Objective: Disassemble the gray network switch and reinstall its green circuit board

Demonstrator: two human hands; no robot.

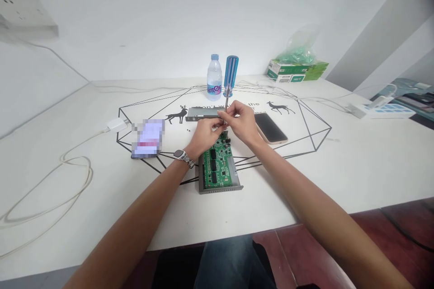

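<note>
A green circuit board (219,162) lies in a grey metal tray on the white table (356,167). Above its far end both my hands meet around a blue-handled screwdriver (231,74) that stands upright, handle up. My right hand (241,122) is closed around the metal shaft. My left hand (205,133), with a watch at the wrist, pinches at the lower end of the shaft near the tip. The grey cover (200,113) of the device lies just behind my hands.
A water bottle (214,77) stands behind the screwdriver. One phone (270,128) lies right of my hands, another with a lit screen (148,138) to the left. White cables (68,176) loop at the left. A green box (294,71) and a power strip (383,109) sit far right.
</note>
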